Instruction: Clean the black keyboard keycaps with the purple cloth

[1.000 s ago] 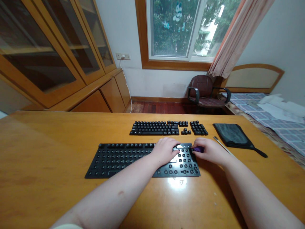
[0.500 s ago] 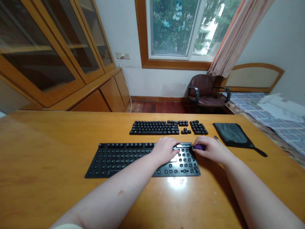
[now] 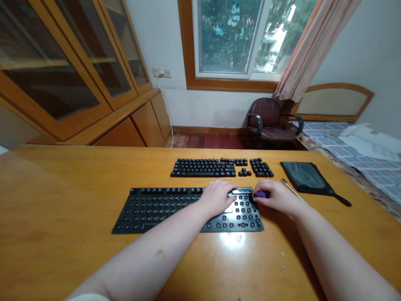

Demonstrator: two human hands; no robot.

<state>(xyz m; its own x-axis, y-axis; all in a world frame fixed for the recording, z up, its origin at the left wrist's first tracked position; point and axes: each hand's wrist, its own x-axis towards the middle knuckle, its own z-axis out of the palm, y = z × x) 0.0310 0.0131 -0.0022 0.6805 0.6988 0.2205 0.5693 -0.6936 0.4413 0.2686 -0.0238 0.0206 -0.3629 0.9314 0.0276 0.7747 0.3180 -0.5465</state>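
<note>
A black keyboard (image 3: 159, 205) lies on the desk with most of its keycaps off, baring rows of switches; a row of caps stays along its far edge. My left hand (image 3: 218, 196) rests over its right half, fingers at the far rim and thumb on the face, gripping it. At the keyboard's far right corner my right hand (image 3: 272, 195) pinches a small purple piece (image 3: 262, 194), partly hidden by the fingers. Its kind cannot be made out. Behind the keyboard, loose black keycaps (image 3: 203, 167) stand grouped in keyboard order.
On the wooden desk (image 3: 78, 175), a thin brush-like stick (image 3: 290, 188) lies just beyond my right hand. A dark pouch (image 3: 305, 176) with a strap is at the right. Past the desk are an office chair (image 3: 270, 119), a bed (image 3: 351, 138) and a glass-door cabinet (image 3: 109, 100).
Both hands keep almost the same place on the keyboard. The right hand's fingers and the purple piece shift only very slightly.
</note>
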